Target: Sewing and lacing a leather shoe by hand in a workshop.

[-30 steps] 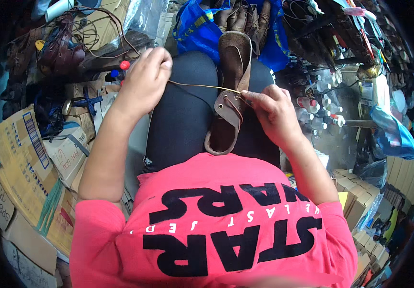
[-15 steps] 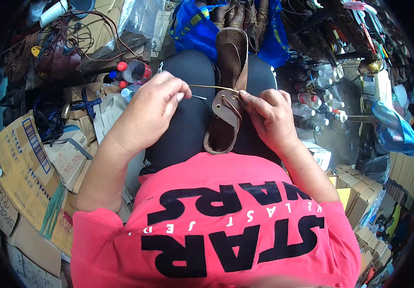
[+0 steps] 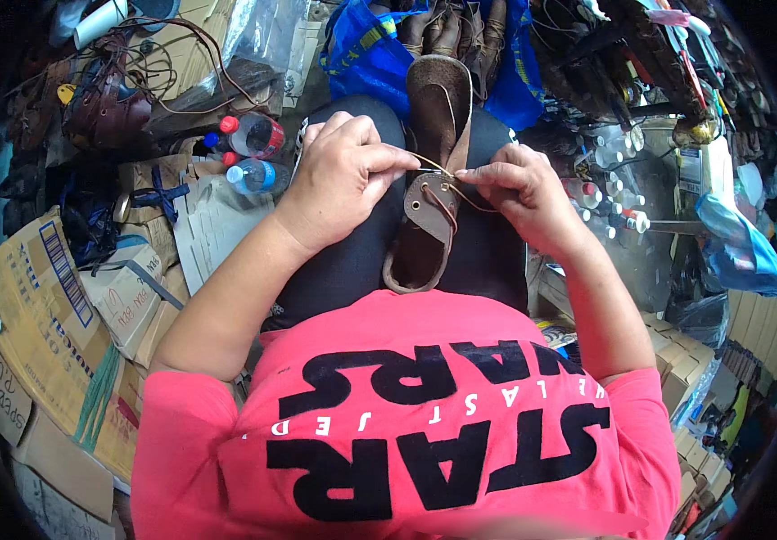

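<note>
A brown leather shoe [image 3: 397, 268] lies lengthwise over my lap, its eyelet flap [image 3: 427, 216] in the middle and a lace running through some of the metal eyelets. My left hand [image 3: 339, 180] is closed at the left of the flap, pinching the thin tan lace [image 3: 433, 164]. A slim silvery tool also shows at those fingertips, only partly visible. My right hand [image 3: 524, 184] is closed in a pinch on the lace beside the upper eyelet, at the flap's right edge. Part of the lace trails below my right fingers.
Beyond my knees sits a blue bag [image 3: 366, 58] with several brown leather pieces in it. Plastic bottles stand at the left [image 3: 252, 176] and right [image 3: 584, 192]. Cardboard boxes [image 3: 46, 297] crowd the left side, with tangled cords [image 3: 172, 67] at the back left.
My left hand has moved right, towards the eyelets, and the lace between the hands is shorter. My right hand has shifted slightly right. The shoe has barely moved.
</note>
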Motion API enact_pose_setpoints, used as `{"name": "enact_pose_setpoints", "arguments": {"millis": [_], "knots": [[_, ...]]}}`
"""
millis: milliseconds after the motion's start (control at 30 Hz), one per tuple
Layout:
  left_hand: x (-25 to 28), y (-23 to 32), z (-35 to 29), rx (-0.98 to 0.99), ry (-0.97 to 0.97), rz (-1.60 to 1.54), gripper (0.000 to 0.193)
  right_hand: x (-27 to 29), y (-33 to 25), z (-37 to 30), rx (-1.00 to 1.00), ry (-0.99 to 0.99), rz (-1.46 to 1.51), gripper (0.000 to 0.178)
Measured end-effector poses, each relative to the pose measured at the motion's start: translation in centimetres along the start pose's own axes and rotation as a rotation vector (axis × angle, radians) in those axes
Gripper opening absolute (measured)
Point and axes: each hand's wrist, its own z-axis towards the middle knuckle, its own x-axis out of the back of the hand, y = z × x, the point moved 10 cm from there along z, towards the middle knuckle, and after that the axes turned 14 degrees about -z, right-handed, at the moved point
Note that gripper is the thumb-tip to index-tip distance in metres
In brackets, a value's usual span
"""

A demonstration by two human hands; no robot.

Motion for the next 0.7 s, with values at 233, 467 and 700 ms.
{"name": "enact_pose_setpoints", "arguments": {"millis": [233,467,700], "knots": [[-0.4,-0.9,0.1,0.033,-0.040,-0.033,0.019,0.1,0.2,0.9,0.045,-0.048,0.048,0.039],[-0.5,-0.5,0.3,0.010,-0.067,-0.033,0.022,0.1,0.5,1.2,0.025,-0.046,0.078,0.042],[-0.5,-0.4,0.4,0.004,-0.089,-0.007,0.023,-0.1,0.8,1.4,0.022,-0.066,0.124,0.043]]}}
